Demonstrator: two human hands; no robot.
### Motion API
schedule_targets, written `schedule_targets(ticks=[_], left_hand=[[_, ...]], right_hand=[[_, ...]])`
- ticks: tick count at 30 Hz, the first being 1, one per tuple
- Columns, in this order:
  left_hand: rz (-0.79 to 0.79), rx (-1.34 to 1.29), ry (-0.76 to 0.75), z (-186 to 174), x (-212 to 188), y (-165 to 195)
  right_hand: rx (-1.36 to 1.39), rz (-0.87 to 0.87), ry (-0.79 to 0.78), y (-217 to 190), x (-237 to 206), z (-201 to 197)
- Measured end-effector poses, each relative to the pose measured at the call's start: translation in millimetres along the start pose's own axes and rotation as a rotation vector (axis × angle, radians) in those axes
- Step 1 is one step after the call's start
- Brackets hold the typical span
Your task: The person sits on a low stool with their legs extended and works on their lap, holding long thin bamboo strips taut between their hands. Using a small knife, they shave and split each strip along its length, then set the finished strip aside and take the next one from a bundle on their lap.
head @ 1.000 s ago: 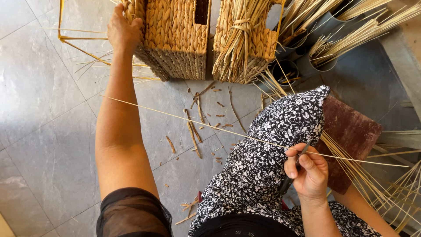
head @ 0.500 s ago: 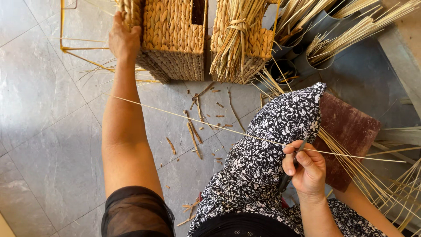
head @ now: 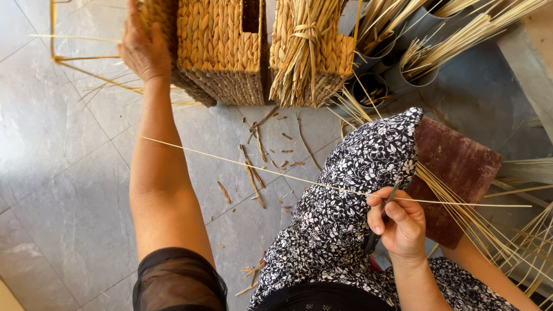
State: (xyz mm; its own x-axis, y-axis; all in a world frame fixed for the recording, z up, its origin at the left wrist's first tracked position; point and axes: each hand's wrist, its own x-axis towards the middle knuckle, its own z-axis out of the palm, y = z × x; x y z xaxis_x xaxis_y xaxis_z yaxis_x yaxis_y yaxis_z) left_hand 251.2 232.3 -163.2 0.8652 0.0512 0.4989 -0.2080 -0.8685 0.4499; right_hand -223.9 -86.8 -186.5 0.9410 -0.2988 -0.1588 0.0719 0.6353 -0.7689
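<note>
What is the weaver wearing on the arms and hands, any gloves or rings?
No gloves or rings show. The left hand and right hand are bare, as are both forearms. A short, sheer black sleeve covers the left upper arm. The right arm is bare as far as shown, beside a black-and-white floral garment.

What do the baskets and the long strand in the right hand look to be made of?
Baskets: braided natural fibre, perhaps seagrass or straw, matte golden tan, plaits visible. Strand: thin, pale, stiff reed or cane by its straight run, pinched by the right hand. The left hand rests on a basket.
</note>
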Motion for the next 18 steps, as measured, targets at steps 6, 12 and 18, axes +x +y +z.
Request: schedule_targets(ticks=[6,12,18], left_hand=[[-0.017,-0.266,-0.033,8.3,-7.5,1.4],[-0.047,-0.235,-0.022,9.6,-3.0,0.5],[-0.103,0.127,-0.159,19.2,-5.1,19.1]], right_hand=[[0.035,-0.001,-0.03,0.0,-3.8,-3.4],[0.045,-0.023,-0.012,1.9,-3.4,-5.0],[0.057,-0.014,-0.029,3.2,-2.7,-4.2]])
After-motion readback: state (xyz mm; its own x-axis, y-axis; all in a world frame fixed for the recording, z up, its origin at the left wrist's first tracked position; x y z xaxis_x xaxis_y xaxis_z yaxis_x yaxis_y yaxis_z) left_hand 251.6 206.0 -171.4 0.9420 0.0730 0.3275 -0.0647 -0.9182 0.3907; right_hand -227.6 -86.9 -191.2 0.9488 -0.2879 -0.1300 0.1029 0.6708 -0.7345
